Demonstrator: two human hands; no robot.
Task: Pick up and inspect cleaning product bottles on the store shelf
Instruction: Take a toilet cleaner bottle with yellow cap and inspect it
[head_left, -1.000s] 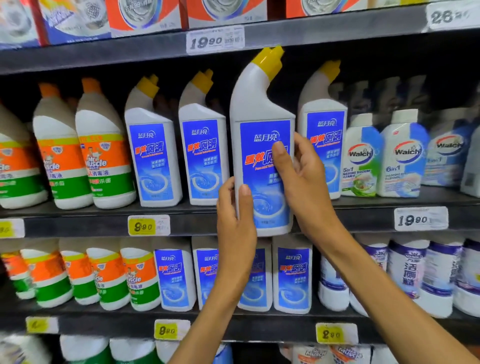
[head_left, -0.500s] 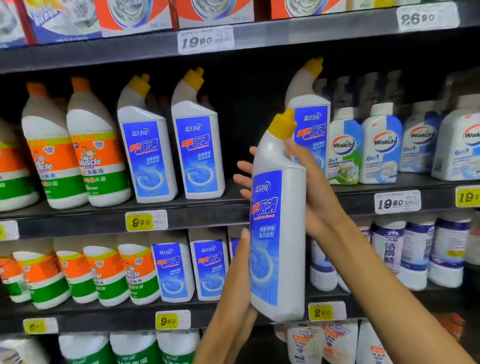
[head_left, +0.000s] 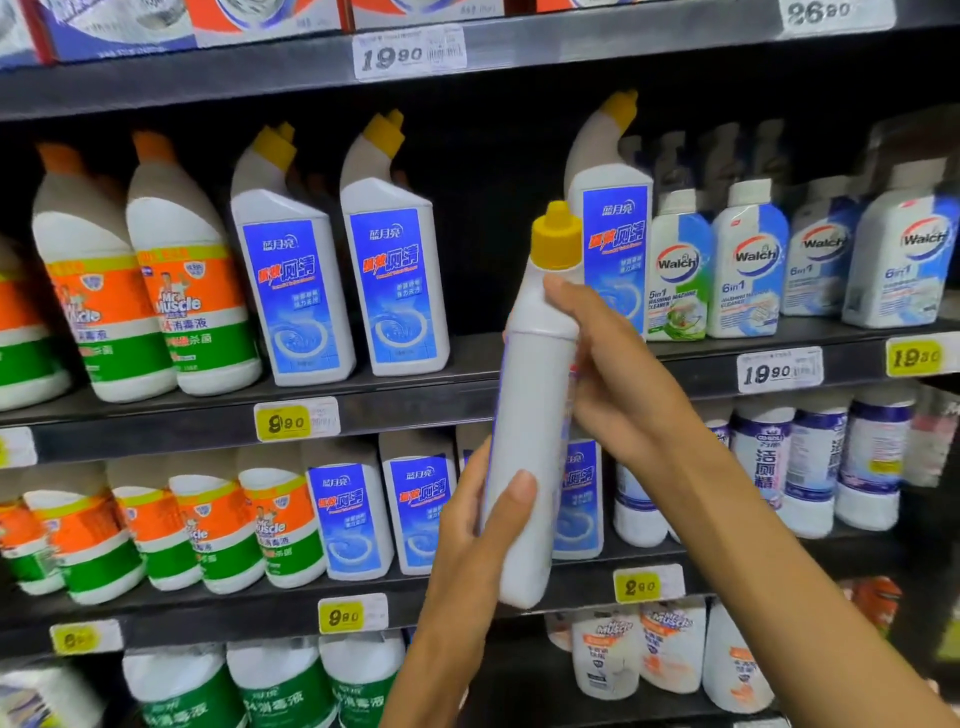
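Dark store shelves (head_left: 426, 400) carry rows of bottles. On the middle shelf, two blue-label bottles (head_left: 343, 291) stand upright side by side; left of them, orange-and-green Muscle bottles (head_left: 192, 306); right of them, past a gap, another blue-label bottle (head_left: 613, 228), then Walch bottles (head_left: 748, 265). The shelf below them holds similar bottles (head_left: 348, 519).

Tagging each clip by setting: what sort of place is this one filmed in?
Most likely a supermarket cleaning aisle. Dark shelves hold rows of identical bottles, price tags line the shelf edges, and both hands hold one bottle taken down from a row.
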